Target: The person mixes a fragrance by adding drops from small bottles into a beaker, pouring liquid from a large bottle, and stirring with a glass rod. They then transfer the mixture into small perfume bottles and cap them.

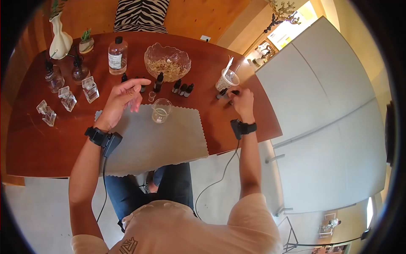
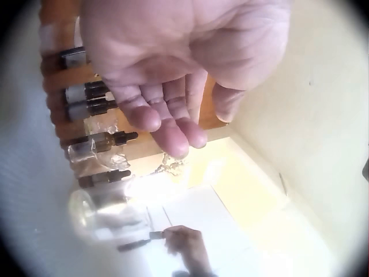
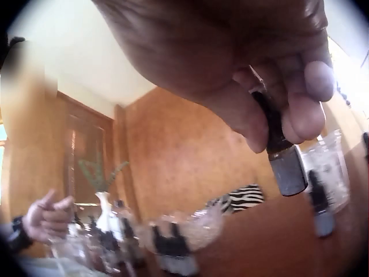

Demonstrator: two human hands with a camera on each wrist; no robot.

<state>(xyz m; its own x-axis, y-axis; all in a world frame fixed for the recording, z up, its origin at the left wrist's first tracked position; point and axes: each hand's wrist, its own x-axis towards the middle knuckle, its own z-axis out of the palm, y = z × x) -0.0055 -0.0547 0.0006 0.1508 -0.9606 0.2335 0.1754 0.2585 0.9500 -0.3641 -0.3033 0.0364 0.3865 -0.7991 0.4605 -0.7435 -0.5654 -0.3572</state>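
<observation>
My right hand [image 1: 243, 103] pinches a small dark dropper bottle [image 3: 288, 173] by its black cap, at the right part of the table. The grey lower part of the bottle shows below the fingertips. A second dropper bottle [image 1: 221, 93] stands just left of this hand, near a clear plastic cup [image 1: 228, 79] with a white stick in it. My left hand [image 1: 122, 99] hovers over the back left of the grey cloth [image 1: 169, 139], fingers loosely bent and holding nothing. A glass beaker [image 1: 162, 113] and a tiny glass cup [image 1: 152, 97] stand to its right.
Several dropper bottles [image 1: 183, 89] line up behind the cloth, before a glass bowl [image 1: 168, 63] of dried flakes. A large clear bottle [image 1: 117, 59], square glass bottles [image 1: 67, 99] and a white vase [image 1: 61, 40] occupy the left. The table [image 1: 237, 139] has a curved right edge.
</observation>
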